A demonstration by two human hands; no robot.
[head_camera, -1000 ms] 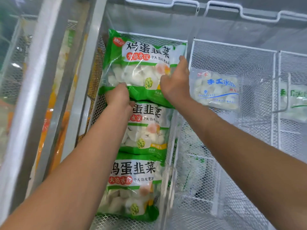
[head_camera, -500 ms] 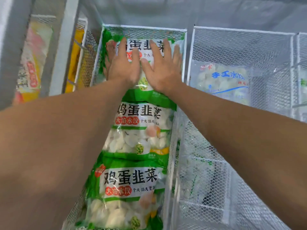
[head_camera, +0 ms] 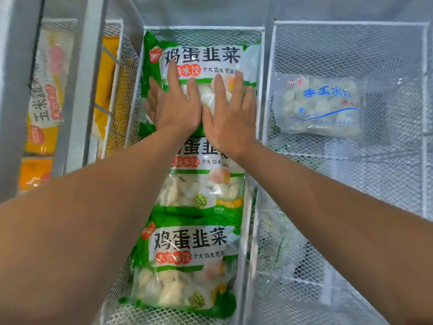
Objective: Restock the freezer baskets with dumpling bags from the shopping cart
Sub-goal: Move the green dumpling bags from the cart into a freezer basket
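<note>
Left hand [head_camera: 174, 106] and right hand [head_camera: 230, 111] lie flat, fingers straight and spread, side by side on the top green dumpling bag [head_camera: 203, 57] at upper centre of the frame; neither grips it. The hands cover the bag's lower half. The bag lies in the centre wire basket [head_camera: 263, 73], overlapping a second green bag [head_camera: 206, 184], whose upper print the wrists hide. A third green bag [head_camera: 187, 266] lies lowest. The right basket [head_camera: 424, 113] holds a clear blue-printed bag [head_camera: 321, 106]. Yellow packs [head_camera: 44, 95] at left are blurred and cut off by the freezer frame [head_camera: 79, 90].
</note>
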